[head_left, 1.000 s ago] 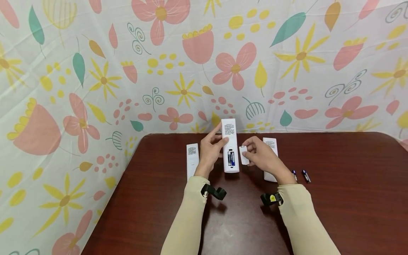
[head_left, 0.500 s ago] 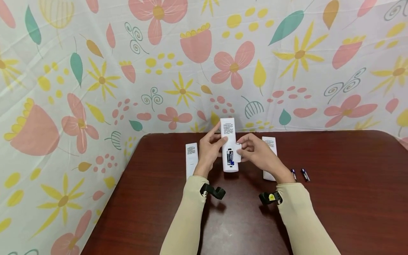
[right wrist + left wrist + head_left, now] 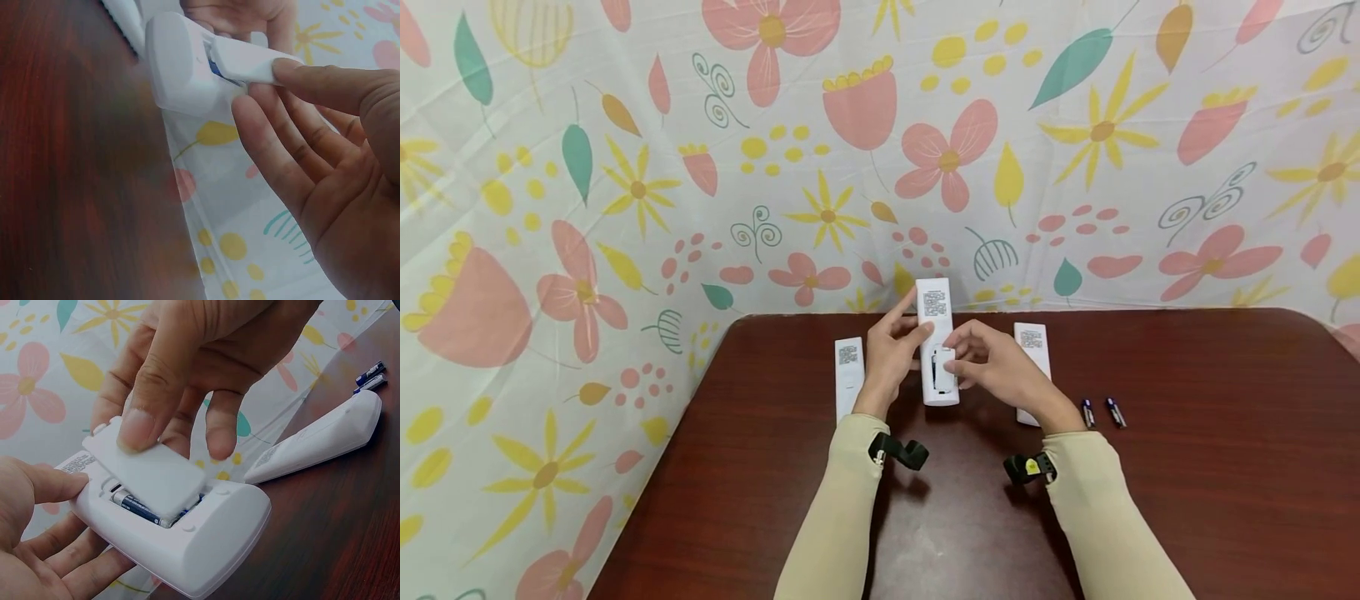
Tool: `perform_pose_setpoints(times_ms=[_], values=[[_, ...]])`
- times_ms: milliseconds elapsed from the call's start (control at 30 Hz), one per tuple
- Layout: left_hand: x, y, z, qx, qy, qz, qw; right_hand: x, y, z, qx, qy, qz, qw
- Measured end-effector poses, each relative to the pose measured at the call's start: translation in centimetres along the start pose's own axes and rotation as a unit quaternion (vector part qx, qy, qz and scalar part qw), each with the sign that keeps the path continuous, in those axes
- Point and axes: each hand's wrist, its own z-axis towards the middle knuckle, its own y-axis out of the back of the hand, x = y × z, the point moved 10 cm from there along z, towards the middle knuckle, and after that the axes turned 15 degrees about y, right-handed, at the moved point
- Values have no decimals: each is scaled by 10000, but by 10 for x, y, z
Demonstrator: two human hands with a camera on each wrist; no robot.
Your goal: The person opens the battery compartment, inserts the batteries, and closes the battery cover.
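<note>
My left hand (image 3: 891, 360) grips a white remote control (image 3: 934, 329) back side up, thumb on its printed back and fingers around its left side. Between the thumb and fingers of my right hand (image 3: 1000, 367) is a white battery cover (image 3: 147, 472). The cover lies tilted over the battery compartment, hiding most of it. In the left wrist view, blue-and-silver batteries (image 3: 140, 508) show in the compartment below the cover's edge. From the right wrist view, a gap with a bit of blue is visible between cover and remote.
A second white remote (image 3: 848, 379) lies left of my left hand, and a third remote (image 3: 1032, 346) lies partly behind my right hand. Two loose batteries (image 3: 1116, 412) rest on the brown table (image 3: 1240, 467) at the right. A flowered cloth (image 3: 1075, 167) hangs along the table's back edge.
My right hand has brought the battery cover leftward, from beside the remote to over its battery compartment. My left hand keeps its grip, nearly still.
</note>
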Motion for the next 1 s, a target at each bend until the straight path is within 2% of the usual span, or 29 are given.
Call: perform_pose_setpoints(times_ms=[200, 567, 700, 833, 1000], values=[[-1, 1, 0, -16, -23, -1, 10000, 0, -4, 1, -22, 102, -89, 9999], [-2, 2, 0, -42, -38, 5, 10000, 4, 1, 3, -104, 420, -1015, 9939], [-1, 1, 0, 4, -40, 14, 10000, 6, 7, 3, -350, 557, -1251, 9900], [-2, 0, 0, 60, -48, 37, 10000, 2, 13, 3, -598, 442, -1182, 9902], [-4, -2, -2, 122, -65, 36, 9999, -10, 7, 4, -455, 40, -611, 9971]])
